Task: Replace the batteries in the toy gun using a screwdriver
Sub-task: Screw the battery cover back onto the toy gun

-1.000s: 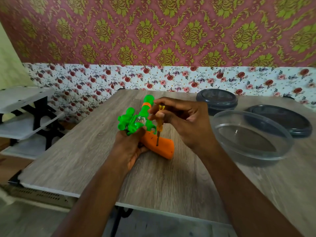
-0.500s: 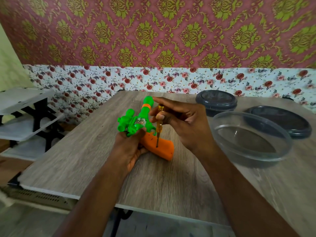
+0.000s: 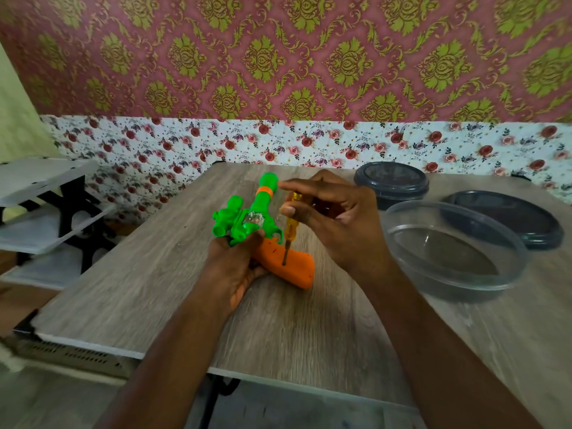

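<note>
The left hand (image 3: pixel 235 267) curls its fingers round the toy gun (image 3: pixel 247 218) on the table (image 3: pixel 154 289). Just past it, the right hand (image 3: pixel 337 224) pinches the screwdriver (image 3: pixel 290 226), tip down on the orange grip. If the gun wobbles, the tip could slip off.

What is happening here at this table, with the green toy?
A person is working on a green and orange toy gun. The left hand grips its body and holds it over the wooden table. The right hand pinches a yellow screwdriver upright, with the tip set on the orange grip. No batteries are in view. A clear bowl stands at the right.
</note>
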`<state>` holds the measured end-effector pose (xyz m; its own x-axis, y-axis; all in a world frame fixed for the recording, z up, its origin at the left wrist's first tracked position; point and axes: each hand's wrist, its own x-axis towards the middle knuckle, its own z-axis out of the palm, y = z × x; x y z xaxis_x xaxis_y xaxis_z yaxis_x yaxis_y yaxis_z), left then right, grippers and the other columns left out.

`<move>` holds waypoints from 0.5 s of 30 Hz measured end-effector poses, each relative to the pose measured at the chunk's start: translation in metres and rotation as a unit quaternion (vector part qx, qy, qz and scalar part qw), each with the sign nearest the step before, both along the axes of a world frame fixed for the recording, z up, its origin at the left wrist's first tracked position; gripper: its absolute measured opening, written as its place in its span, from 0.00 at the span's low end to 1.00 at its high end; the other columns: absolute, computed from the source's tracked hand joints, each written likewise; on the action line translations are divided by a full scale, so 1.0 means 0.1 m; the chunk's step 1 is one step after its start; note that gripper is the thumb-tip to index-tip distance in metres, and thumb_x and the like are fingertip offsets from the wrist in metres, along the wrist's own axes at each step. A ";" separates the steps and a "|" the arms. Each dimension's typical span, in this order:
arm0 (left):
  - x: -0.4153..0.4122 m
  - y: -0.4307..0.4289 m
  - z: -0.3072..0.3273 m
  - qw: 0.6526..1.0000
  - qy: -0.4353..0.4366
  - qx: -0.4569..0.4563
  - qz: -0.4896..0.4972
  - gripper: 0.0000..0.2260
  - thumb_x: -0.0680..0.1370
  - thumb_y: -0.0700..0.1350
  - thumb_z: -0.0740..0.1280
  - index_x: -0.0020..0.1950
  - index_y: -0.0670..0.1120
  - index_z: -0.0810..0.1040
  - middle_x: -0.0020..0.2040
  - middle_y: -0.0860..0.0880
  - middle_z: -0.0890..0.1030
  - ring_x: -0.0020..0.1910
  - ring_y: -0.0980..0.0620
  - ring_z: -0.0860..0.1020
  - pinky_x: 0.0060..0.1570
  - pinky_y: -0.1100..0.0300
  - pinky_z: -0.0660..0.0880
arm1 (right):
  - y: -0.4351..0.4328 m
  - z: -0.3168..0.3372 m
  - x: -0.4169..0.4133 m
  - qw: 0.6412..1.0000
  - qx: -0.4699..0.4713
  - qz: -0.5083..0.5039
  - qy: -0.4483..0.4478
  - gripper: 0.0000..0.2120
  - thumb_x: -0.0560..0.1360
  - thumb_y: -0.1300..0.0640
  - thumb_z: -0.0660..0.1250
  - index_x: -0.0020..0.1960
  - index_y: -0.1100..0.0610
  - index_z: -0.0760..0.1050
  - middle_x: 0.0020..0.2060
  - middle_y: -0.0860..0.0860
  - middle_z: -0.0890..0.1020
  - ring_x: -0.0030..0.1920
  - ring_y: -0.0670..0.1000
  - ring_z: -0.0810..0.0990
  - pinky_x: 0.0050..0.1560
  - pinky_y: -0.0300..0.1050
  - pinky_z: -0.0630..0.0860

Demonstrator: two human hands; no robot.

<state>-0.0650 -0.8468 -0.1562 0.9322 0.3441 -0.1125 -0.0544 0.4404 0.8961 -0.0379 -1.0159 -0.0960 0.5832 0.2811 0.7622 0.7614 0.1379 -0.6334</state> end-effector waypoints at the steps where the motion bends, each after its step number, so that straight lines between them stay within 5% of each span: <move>1: 0.00 0.00 0.00 1.000 0.001 0.001 0.001 0.15 0.81 0.36 0.68 0.69 0.39 0.76 0.52 0.39 0.86 0.45 0.44 0.86 0.35 0.46 0.85 | 0.00 0.00 0.00 1.000 -0.002 -0.017 -0.008 0.13 0.73 0.66 0.76 0.57 0.66 0.84 0.42 0.60 0.81 0.42 0.55 0.82 0.42 0.49 0.81; 4: 0.00 0.01 -0.01 1.000 -0.002 -0.005 0.000 0.16 0.82 0.36 0.67 0.69 0.39 0.76 0.54 0.38 0.86 0.47 0.43 0.86 0.38 0.43 0.85 | -0.01 0.01 -0.02 1.000 -0.014 0.001 -0.019 0.10 0.77 0.65 0.72 0.58 0.66 0.83 0.47 0.58 0.82 0.47 0.50 0.83 0.47 0.43 0.80; 9: 0.01 0.02 -0.02 1.000 0.000 -0.004 0.004 0.16 0.81 0.36 0.68 0.69 0.39 0.76 0.57 0.37 0.85 0.48 0.42 0.86 0.37 0.43 0.84 | -0.01 0.01 0.01 1.000 0.011 0.025 -0.012 0.12 0.78 0.71 0.68 0.60 0.71 0.81 0.47 0.65 0.83 0.49 0.64 0.85 0.53 0.64 0.81; 13: 0.00 0.00 0.01 1.000 0.000 -0.003 0.004 0.15 0.81 0.36 0.67 0.68 0.39 0.76 0.51 0.41 0.86 0.43 0.46 0.86 0.35 0.46 0.85 | 0.00 -0.02 0.01 1.000 0.007 -0.016 -0.013 0.13 0.77 0.68 0.71 0.61 0.66 0.82 0.41 0.64 0.77 0.42 0.61 0.78 0.40 0.56 0.77; 15: -0.02 -0.02 0.03 1.000 -0.004 -0.002 0.003 0.15 0.82 0.35 0.67 0.69 0.40 0.76 0.50 0.42 0.86 0.41 0.48 0.87 0.33 0.47 0.84 | 0.00 0.00 0.01 1.000 -0.002 -0.006 -0.019 0.11 0.78 0.68 0.70 0.60 0.67 0.82 0.45 0.63 0.80 0.47 0.56 0.81 0.45 0.51 0.80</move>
<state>-0.0671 -0.8486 -0.1534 0.9310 0.3489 -0.1076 -0.0632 0.4444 0.8936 -0.0374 -1.0163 -0.0964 0.5577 0.2768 0.7825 0.7863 0.1260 -0.6049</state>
